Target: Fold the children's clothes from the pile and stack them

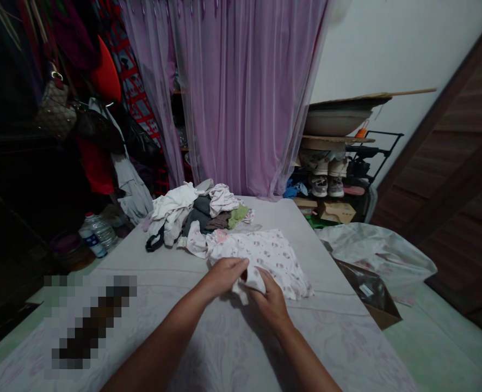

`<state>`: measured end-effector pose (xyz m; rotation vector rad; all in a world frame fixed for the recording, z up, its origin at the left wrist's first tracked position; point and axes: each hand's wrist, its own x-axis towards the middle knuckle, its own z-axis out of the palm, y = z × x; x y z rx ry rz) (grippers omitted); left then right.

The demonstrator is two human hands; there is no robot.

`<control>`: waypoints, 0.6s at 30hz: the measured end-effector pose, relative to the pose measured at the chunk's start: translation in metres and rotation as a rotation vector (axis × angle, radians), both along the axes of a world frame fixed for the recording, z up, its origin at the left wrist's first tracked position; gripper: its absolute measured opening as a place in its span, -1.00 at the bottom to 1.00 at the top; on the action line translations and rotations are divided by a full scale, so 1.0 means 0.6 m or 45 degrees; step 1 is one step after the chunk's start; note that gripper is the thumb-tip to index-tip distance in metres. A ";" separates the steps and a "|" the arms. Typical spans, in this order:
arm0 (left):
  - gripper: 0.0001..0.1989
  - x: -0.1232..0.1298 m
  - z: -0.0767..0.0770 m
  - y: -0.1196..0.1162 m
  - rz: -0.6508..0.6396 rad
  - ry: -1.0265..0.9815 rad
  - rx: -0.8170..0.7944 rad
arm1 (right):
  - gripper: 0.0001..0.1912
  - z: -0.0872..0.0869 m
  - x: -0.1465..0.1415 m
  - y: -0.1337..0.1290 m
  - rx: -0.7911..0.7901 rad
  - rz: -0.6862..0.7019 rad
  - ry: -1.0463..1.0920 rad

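A small white garment with a pink print (265, 258) lay spread on a pale bed (314, 348), directly ahead of the hands. The left hand (223, 275) and right hand (270, 298) were close together, each pinching a gathered edge of the cloth and raising a small fold while the rest lay flat. Beyond the hands sat a heap of mixed clothes (196, 215); to their right were a cardboard box (371, 296) and a plastic bag (371, 250).

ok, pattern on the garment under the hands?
White garment, small pink motifs; best in head view.
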<state>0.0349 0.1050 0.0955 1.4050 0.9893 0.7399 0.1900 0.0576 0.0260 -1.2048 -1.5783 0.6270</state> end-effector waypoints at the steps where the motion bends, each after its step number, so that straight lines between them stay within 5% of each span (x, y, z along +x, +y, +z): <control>1: -0.54 -0.015 0.000 0.015 0.037 0.073 0.057 | -0.63 0.002 0.007 0.004 -0.060 -0.029 0.092; 3: -0.58 -0.053 -0.008 0.049 0.184 0.258 0.129 | -0.66 0.002 0.040 0.015 -0.226 -0.180 0.237; 6: -0.70 -0.110 -0.036 0.100 0.407 0.648 0.339 | -0.46 0.001 0.127 0.037 -0.446 -0.628 0.358; 11: -0.64 -0.134 -0.069 0.154 0.497 0.841 0.463 | -0.15 0.005 0.235 0.076 -0.209 -1.086 -0.127; 14: -0.60 -0.116 -0.068 0.178 0.490 0.935 0.561 | -0.31 0.011 0.211 0.108 -0.057 -0.970 -0.483; 18: -0.58 -0.095 -0.068 0.212 0.444 1.079 0.647 | -0.52 0.011 0.122 0.170 -0.117 -0.485 -0.693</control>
